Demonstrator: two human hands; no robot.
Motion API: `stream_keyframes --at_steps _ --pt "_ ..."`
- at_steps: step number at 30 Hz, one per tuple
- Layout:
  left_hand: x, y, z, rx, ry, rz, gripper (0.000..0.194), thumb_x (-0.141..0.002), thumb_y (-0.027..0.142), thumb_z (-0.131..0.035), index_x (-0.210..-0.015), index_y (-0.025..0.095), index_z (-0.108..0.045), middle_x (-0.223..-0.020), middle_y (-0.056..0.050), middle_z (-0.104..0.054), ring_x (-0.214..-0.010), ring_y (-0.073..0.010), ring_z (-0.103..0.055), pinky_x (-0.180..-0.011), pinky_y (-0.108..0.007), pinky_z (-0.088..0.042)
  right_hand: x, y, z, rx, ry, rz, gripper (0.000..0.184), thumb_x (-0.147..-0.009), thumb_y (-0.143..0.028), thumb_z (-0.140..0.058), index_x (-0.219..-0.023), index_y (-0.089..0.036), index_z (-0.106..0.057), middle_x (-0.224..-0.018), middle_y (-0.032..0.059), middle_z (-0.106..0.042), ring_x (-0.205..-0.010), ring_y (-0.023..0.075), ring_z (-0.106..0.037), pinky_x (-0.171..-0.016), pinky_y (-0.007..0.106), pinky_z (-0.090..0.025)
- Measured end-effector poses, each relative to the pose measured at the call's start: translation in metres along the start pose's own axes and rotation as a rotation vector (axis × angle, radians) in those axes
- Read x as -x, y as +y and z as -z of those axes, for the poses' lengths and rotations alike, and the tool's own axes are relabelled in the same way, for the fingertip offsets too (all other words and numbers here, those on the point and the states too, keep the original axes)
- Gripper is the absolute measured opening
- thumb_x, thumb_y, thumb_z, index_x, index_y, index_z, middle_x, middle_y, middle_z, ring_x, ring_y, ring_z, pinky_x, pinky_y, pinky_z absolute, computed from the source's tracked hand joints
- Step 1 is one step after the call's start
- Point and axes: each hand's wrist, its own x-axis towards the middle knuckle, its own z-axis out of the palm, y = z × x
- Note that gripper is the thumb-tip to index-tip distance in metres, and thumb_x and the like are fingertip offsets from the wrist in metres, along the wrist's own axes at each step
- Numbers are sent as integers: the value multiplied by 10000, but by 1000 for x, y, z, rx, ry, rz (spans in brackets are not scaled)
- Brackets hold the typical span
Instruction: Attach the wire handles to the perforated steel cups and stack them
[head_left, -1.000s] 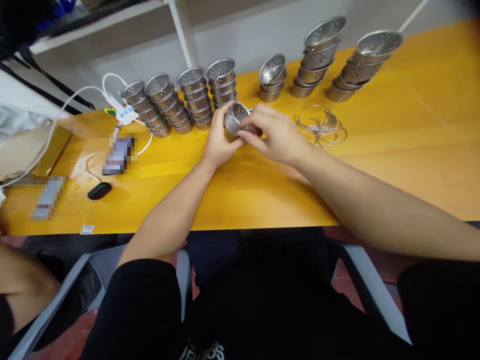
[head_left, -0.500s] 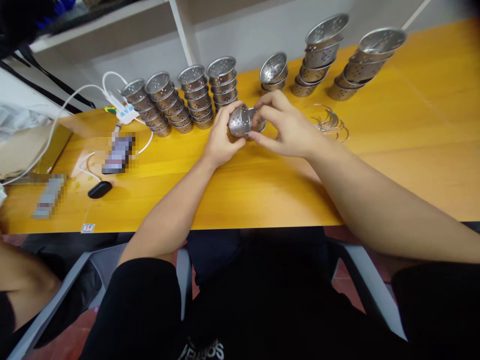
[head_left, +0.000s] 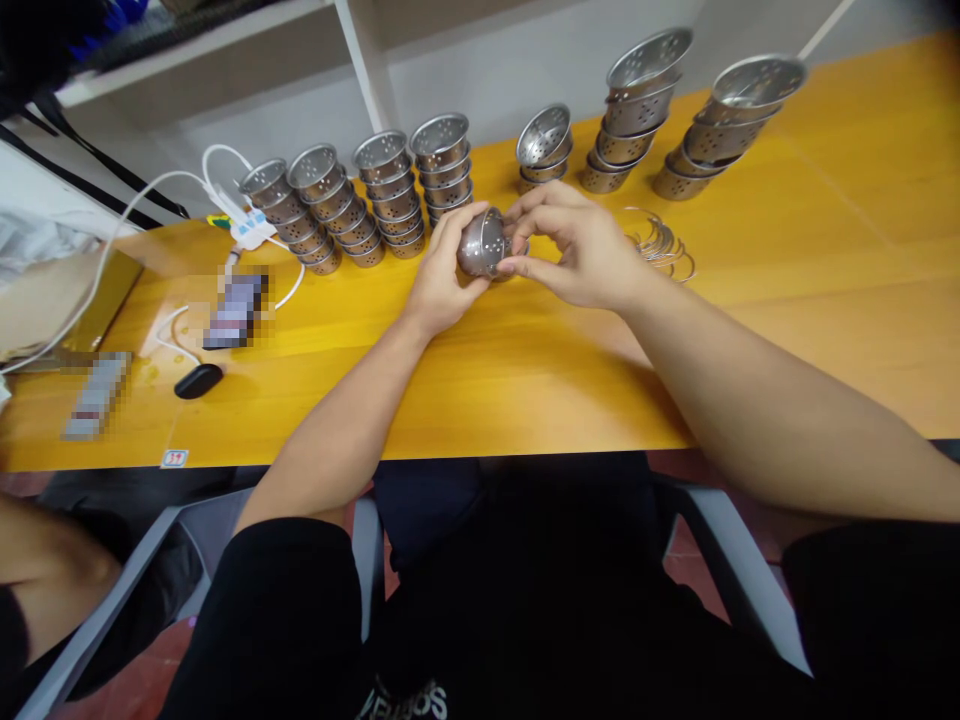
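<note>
My left hand (head_left: 442, 268) is wrapped around a small perforated metal cup (head_left: 474, 245), tipped on its side with the rim toward the right. My right hand (head_left: 574, 240) is at that rim, its thumb and fingers drawn together. What they pinch, if anything, is hidden. Another piece of perforated metal shows partly behind the right fingertips; I cannot tell whether it is held. To the right of my right hand lies a loose bunch of thin curved wires (head_left: 664, 248).
Stacks of perforated cups (head_left: 386, 195) line the back left of the yellow table (head_left: 525, 400). More stacks, some leaning (head_left: 626, 120), stand at the back right. A phone (head_left: 236, 310), a black oval device (head_left: 199, 380) and a white power strip (head_left: 253, 230) with cables lie left.
The held cup has turned slightly in my left hand. My right fingers have shifted at its rim, and the right hand has moved a little to the right.
</note>
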Motion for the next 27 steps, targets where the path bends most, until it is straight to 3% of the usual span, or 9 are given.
stream_keyframes --at_steps 4,7,9,11,15,18,21,24,27 --pt "2 -12 3 -9 78 85 1068 -990 1041 -877 -1801 408 -589 -1813 -145 -626 -1842 -472 -572 -1651 -706 -365 0 9 5 -58 172 37 524 -1194 -959 -662 -1304 -500 -891 -1621 106 -803 -1522 479 -744 -1291 764 -683" --pt "5 -27 2 27 175 155 1108 -1022 1030 -850 -1873 409 -508 -1857 -157 -589 -1877 -446 -544 -1650 -662 -386 1 34 14 76 294 -43 389 -1216 -782 -772 -1252 -399 -829 -1599 188 -763 -1553 463 -711 -1283 711 -691" --pt "7 -35 -1 72 190 194 1111 -1088 1037 -742 -1949 437 -376 -1907 -155 -567 -1867 -403 -578 -1617 -625 -452 2 59 19 183 249 -117 382 -1153 -691 -900 -1154 -327 -783 -1528 239 -745 -1500 463 -726 -1370 717 -626" --pt "7 -40 -4 114 161 228 1108 -1121 1057 -643 -1982 450 -300 -1915 -156 -587 -1839 -374 -627 -1580 -604 -509 3 84 23 257 123 -211 423 -1105 -667 -978 -1116 -303 -763 -1536 240 -730 -1491 481 -718 -1441 761 -542" --pt "6 -43 -6 156 125 268 1123 -1109 1111 -558 -1972 423 -346 -1867 -165 -653 -1813 -374 -673 -1539 -599 -565 6 113 24 310 11 -318 457 -1024 -612 -1080 -1066 -274 -776 -1418 233 -755 -1467 549 -725 -1397 843 -550" --pt "4 -42 -7 165 137 265 1091 -1103 1103 -601 -1942 428 -421 -1881 -162 -637 -1829 -388 -658 -1541 -608 -570 7 108 23 317 0 -311 447 -1018 -619 -1064 -1130 -261 -821 -1449 239 -774 -1513 578 -711 -1410 871 -523" --pt "4 -39 -8 193 181 298 1088 -1058 1114 -684 -1872 413 -512 -1841 -160 -665 -1798 -394 -683 -1531 -623 -586 6 92 19 259 62 -222 465 -1052 -662 -990 -1353 -332 -860 -1575 191 -807 -1555 549 -708 -1448 810 -521" --pt "5 -35 -8 230 207 337 1112 -973 1137 -783 -1770 388 -583 -1764 -149 -732 -1712 -386 -755 -1497 -622 -626 5 77 8 115 68 -127 729 -1059 -772 -930 -1635 -345 -801 -1693 182 -811 -1505 502 -763 -1386 740 -610" --pt "8 -37 -8 206 136 295 1110 -972 1106 -833 -1762 376 -561 -1793 -155 -731 -1710 -384 -764 -1482 -613 -642 5 67 -9 -15 -1 -103 957 -1044 -944 -872 -1747 -304 -762 -1748 193 -805 -1433 473 -805 -1344 738 -652"
